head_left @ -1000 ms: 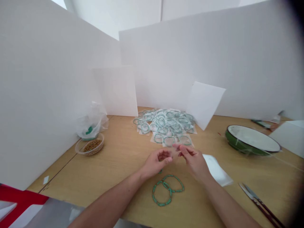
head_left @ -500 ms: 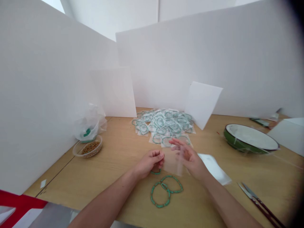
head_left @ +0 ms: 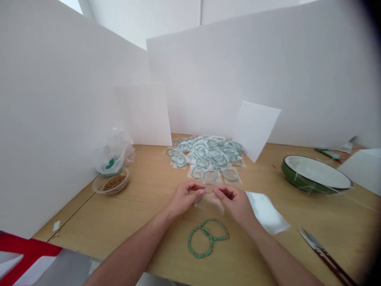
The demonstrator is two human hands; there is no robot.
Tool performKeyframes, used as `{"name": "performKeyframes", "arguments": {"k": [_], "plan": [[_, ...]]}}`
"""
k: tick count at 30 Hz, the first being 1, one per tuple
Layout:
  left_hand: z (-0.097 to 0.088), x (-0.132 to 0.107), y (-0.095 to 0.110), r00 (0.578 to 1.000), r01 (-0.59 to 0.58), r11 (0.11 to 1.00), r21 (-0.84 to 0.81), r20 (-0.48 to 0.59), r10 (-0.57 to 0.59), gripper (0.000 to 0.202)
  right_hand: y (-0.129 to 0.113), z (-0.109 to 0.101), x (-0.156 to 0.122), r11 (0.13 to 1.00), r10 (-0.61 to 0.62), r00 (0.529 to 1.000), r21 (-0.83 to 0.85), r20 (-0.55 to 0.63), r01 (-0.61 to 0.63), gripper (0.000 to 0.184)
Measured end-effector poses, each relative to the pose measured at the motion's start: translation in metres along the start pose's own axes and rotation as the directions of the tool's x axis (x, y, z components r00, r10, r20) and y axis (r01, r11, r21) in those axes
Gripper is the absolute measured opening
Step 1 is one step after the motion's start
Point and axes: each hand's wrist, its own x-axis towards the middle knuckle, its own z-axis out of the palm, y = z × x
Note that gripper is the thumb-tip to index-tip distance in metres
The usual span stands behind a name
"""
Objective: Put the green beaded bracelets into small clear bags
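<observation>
Above the tabletop [head_left: 154,188], a clear bag [head_left: 210,203] slopes nearward, long axis unclear.

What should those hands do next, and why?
Maybe spread the clear plastic bag open: the left hand and right hand pinch it, two turquoise bead bracelets lie loose nearby, and the pile of bracelets beyond looks bagged.
</observation>
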Motion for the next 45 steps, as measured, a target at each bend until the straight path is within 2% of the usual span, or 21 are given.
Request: {"name": "performKeyframes", "arguments": {"k": [4, 8, 11, 13, 15, 18, 20, 23, 26, 28, 29, 30, 31, 33, 35, 38, 41, 43, 45], "plan": [[0.0, 0.002, -0.002, 0.996, 0.085, 0.996, -0.016, -0.041, -0.085, 0.038, -0.001, 0.003, -0.001, 0.999, 0.002, 1.0, 0.052, 0.006, -0.002, 0.031], [-0.002, 0.003, -0.004, 0.99, 0.1, 0.993, -0.061, -0.093, -0.105, 0.038, -0.001, 0.0, 0.0, 0.995, 0.002, 0.999, 0.098, -0.054, 0.003, 0.04], [-0.002, 0.003, -0.002, 0.982, 0.12, 0.989, -0.085, -0.138, -0.131, 0.041, -0.003, -0.002, 0.0, 0.995, -0.066, 0.99, 0.061, -0.121, 0.074, 0.041], [-0.001, 0.003, -0.001, 0.979, 0.129, 0.988, -0.087, -0.148, -0.141, 0.042, -0.006, -0.004, -0.002, 0.987, -0.16, 0.97, -0.009, -0.184, 0.161, 0.039], [-0.001, 0.003, -0.001, 0.98, 0.121, 0.991, -0.058, -0.15, -0.129, 0.04, -0.01, -0.006, -0.004, 0.953, -0.291, 0.933, -0.156, -0.213, 0.261, 0.033], [-0.001, 0.002, -0.001, 0.984, 0.052, 0.995, 0.083, -0.176, -0.037, 0.033, -0.016, -0.007, -0.007, 0.844, -0.453, 0.881, -0.382, -0.136, 0.376, 0.023], [0.0, 0.001, -0.001, 0.982, 0.0, 0.982, 0.186, -0.184, 0.035, 0.028, -0.018, -0.006, -0.008, 0.797, -0.48, 0.876, -0.439, -0.047, 0.414, 0.018], [0.0, 0.0, 0.001, 0.98, -0.054, 0.962, 0.269, -0.172, 0.103, 0.023, -0.017, -0.005, -0.007, 0.79, -0.465, 0.885, -0.435, 0.036, 0.433, 0.01], [-0.004, 0.001, 0.004, 0.963, -0.093, 0.951, 0.294, -0.217, 0.162, 0.022, -0.017, -0.009, -0.005, 0.825, -0.443, 0.896, -0.405, -0.03, 0.394, 0.012], [-0.009, 0.002, 0.005, 0.941, -0.092, 0.95, 0.299, -0.287, 0.181, 0.023, -0.017, -0.014, -0.003, 0.866, -0.367, 0.927, -0.39, -0.073, 0.312, 0.015], [-0.012, 0.003, 0.005, 0.93, -0.082, 0.95, 0.3, -0.321, 0.182, 0.023, -0.016, -0.017, -0.002, 0.888, -0.292, 0.956, -0.381, -0.033, 0.258, 0.016], [-0.015, 0.004, 0.005, 0.921, -0.069, 0.951, 0.302, -0.347, 0.177, 0.023, -0.016, -0.019, -0.003, 0.904, -0.2, 0.978, -0.376, 0.055, 0.206, 0.015], [-0.017, 0.005, 0.004, 0.915, -0.057, 0.952, 0.302, -0.365, 0.171, 0.023, -0.015, -0.02, -0.003, 0.911, -0.106, 0.979, -0.377, 0.174, 0.165, 0.012], [-0.02, 0.005, 0.003, 0.911, -0.046, 0.955, 0.292, -0.379, 0.16, 0.024, -0.011, -0.019, -0.005, 0.905, 0.016, 0.923, -0.398, 0.386, 0.15, 0.004], [-0.019, 0.005, 0.002, 0.918, -0.049, 0.959, 0.278, -0.367, 0.153, 0.024, -0.006, -0.015, -0.008, 0.875, 0.018, 0.887, -0.436, 0.462, 0.209, 0.006], [-0.014, 0.005, 0.003, 0.93, -0.045, 0.965, 0.257, -0.343, 0.134, 0.025, 0.0, -0.009, -0.01, 0.809, -0.028, 0.906, -0.523, 0.422, 0.269, 0.011], [-0.009, 0.004, 0.004, 0.938, -0.028, 0.971, 0.238, -0.329, 0.108, 0.026, 0.001, -0.012, -0.008, 0.786, -0.039, 0.947, -0.575, 0.32, 0.227, 0.012], [-0.008, 0.004, 0.004, 0.943, -0.022, 0.976, 0.219, -0.32, 0.093, 0.027, -0.001, -0.018, -0.005, 0.827, -0.049, 0.969, -0.534, 0.244, 0.176, 0.011], [-0.008, 0.005, 0.003, 0.947, -0.014, 0.981, 0.194, -0.313, 0.075, 0.028, -0.006, -0.025, -0.002, 0.913, -0.038, 0.982, -0.392, 0.184, 0.109, 0.012]]}}
